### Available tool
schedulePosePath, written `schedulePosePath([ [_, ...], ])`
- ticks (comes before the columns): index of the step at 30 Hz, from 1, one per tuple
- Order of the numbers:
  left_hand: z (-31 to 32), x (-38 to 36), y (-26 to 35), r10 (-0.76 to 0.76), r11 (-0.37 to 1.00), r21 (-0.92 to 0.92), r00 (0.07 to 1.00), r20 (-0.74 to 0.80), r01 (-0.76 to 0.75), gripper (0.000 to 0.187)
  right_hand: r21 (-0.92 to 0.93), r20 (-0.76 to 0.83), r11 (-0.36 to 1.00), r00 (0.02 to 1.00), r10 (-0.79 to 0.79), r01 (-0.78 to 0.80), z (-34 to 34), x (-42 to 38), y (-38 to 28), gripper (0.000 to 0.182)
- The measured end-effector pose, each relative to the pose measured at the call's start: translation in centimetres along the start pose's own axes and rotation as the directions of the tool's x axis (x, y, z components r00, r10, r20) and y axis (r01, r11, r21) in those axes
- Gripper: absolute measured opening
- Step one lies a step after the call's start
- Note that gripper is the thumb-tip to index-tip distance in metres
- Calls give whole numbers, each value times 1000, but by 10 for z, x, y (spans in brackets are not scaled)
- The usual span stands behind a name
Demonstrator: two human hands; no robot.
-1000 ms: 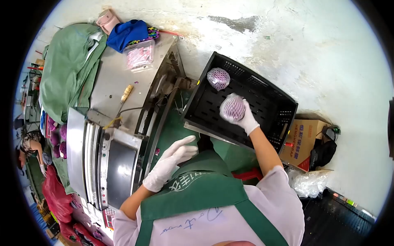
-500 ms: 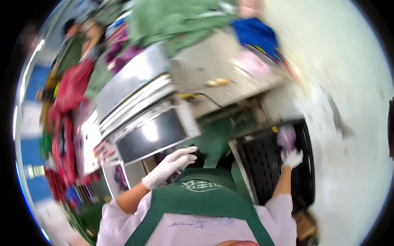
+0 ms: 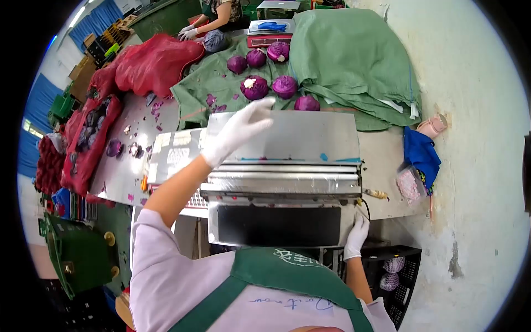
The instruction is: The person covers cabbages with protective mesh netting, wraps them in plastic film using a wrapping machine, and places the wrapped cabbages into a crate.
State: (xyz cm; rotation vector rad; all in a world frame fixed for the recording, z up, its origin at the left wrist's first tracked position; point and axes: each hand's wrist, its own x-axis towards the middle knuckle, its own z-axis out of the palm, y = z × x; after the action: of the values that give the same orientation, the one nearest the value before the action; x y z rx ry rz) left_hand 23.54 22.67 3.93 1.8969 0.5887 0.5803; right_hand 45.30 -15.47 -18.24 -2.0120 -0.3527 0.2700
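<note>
- Purple cabbages (image 3: 285, 87): six loose on green cloth (image 3: 196, 86), beyond one steel machine (image 3: 315, 133).
- Two netted purple balls (image 3: 394, 264) in black crate (image 3: 414, 265), near right.
- Cabbages roundish, long axis hard to tell; pale patch on near-left one facing up.
- Left hand (image 3: 238, 133): gloved, fingers loosely extended above machine, close to cabbages.
- Right hand (image 3: 358, 235): gloved, at machine's right edge; grip, cannot tell.

view: 1, head-worn | facing: forward, down | near: apron (image 3: 260, 271) | mid-frame: steel machine (image 3: 282, 182) | beyond: green cloth (image 3: 354, 61)
</note>
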Motion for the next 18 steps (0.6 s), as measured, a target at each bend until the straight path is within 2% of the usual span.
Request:
schedulePosePath([
  [2,-15,58,-10,-102,994,52,993,62,99,63,-79,-26,996,999,45,-47,6,3,9,33],
  [3,-16,86,-21,-153,988,15,979,134,152,65,-67,-33,996,997,63,-65,8,4,5,34],
  [4,-15,122,-39,-329,944,76,920,211,320,73,-54,-40,995,996,80,-82,9,5,-1,35],
  [6,4,179,-81,-430,901,183,869,243,394,90,-98,-80,991,993,83,-90,15,9,-4,35],
  [8,31,219,-110,-415,899,259,878,238,354,106,-154,-95,984,992,80,-94,17,10,-3,32],
  [10,59,253,-135,-510,851,305,814,278,428,120,-153,-75,983,993,90,-100,18,12,-8,30],
  [12,93,281,-184,-571,789,464,758,314,402,123,-125,-62,984,991,120,-127,22,11,-12,29],
  [14,115,306,-234,-497,844,278,864,83,458,109,-140,-55,980,989,134,-140,19,18,-14,28],
  [16,84,300,-185,-655,742,-39,736,169,669,102,-110,-15,986,992,126,-127,20,29,-19,28],
  [17,79,298,-193,-635,761,-72,764,115,644,93,-83,10,990,993,117,-116,19,31,-20,28],
  [18,70,301,-217,-504,794,-269,837,211,546,85,-79,24,990,993,118,-116,18,28,-16,28],
])
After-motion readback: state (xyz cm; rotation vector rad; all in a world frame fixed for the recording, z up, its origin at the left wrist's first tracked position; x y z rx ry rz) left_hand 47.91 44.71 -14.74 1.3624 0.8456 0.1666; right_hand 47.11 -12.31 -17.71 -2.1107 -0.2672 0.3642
